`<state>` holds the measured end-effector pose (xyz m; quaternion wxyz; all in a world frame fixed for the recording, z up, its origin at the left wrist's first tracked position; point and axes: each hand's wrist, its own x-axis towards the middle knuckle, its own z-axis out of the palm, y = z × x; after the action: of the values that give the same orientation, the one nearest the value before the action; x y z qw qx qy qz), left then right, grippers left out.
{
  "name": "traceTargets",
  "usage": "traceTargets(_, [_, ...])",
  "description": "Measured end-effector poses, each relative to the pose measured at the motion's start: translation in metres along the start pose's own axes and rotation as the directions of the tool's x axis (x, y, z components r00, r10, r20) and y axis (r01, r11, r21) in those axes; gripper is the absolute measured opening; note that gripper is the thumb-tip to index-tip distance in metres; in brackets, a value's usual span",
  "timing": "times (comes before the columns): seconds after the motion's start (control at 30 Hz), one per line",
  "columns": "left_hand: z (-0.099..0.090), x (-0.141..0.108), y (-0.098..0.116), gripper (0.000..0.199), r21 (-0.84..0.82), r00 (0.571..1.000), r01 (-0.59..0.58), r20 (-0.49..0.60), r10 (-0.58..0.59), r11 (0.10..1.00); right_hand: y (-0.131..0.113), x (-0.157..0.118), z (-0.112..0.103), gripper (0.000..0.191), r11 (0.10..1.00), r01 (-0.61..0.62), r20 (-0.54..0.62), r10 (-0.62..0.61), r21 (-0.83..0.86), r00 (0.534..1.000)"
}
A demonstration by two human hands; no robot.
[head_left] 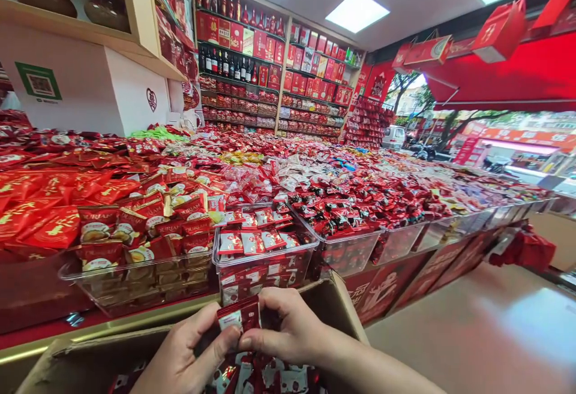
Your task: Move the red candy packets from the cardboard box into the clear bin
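Note:
Between the fingertips of both hands is a small red and white candy packet (pixel 240 315), held above an opened cardboard box (pixel 346 304). My left hand (pixel 189 346) pinches its left side, and my right hand (pixel 288 328) grips the right side with thumb and fingers. Loose candy packets (pixel 270 376) of similar red and white lie inside the box below, partly hidden by the hands. Just beyond the box stands a clear plastic bin (pixel 265 250) with rows of red and white packets in it.
A bin of durian-labelled packets (pixel 148 250) is to the left, beside bright red packets (pixel 40 220). More clear bins (pixel 351 253) run off to the right, heaped with wrapped sweets. Shelves of bottles and boxes (pixel 243 40) line the back wall. Floor (pixel 450 334) shows at right.

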<state>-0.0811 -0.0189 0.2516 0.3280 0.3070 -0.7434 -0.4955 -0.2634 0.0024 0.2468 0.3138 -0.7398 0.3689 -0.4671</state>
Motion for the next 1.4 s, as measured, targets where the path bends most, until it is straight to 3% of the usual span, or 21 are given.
traceTargets(0.13, [-0.006, 0.0, -0.004, 0.032, 0.177, 0.993, -0.104, 0.07, 0.093, 0.979, -0.002, 0.0, -0.001, 0.044, 0.997, 0.034, 0.024, -0.033, -0.068, 0.999])
traceTargets(0.37, [-0.01, -0.001, -0.011, 0.018, 0.323, 0.981, -0.193, 0.035, 0.193, 0.926, -0.007, 0.003, -0.004, 0.047, 0.989, 0.072, 0.076, -0.063, -0.126, 0.995])
traceTargets(0.5, [-0.011, 0.0, -0.013, 0.011, 0.354, 0.982, -0.188, 0.071, 0.174, 0.916, -0.006, 0.003, -0.006, 0.041, 0.987, 0.11, 0.08, -0.101, -0.121, 0.992])
traceTargets(0.67, [-0.011, 0.001, -0.013, 0.008, 0.392, 0.977, -0.214, 0.095, 0.192, 0.895, -0.003, 0.0, -0.006, 0.043, 0.987, 0.075, 0.105, -0.06, -0.145, 0.993])
traceTargets(0.87, [-0.008, -0.001, 0.0, 0.013, 0.341, 0.977, -0.21, 0.035, 0.211, 0.916, 0.001, -0.004, -0.003, 0.036, 0.978, 0.038, 0.145, -0.008, -0.204, 0.989])
traceTargets(1.07, [-0.01, -0.004, 0.011, 0.016, 0.328, 0.969, -0.244, 0.12, 0.215, 0.913, -0.003, -0.006, -0.002, 0.029, 0.984, 0.026, 0.192, 0.009, -0.178, 0.981])
traceTargets(1.4, [-0.011, -0.009, 0.005, 0.022, 0.413, 0.952, -0.29, 0.213, 0.218, 0.863, -0.008, -0.009, -0.001, 0.024, 0.973, -0.008, 0.24, 0.066, -0.232, 0.968])
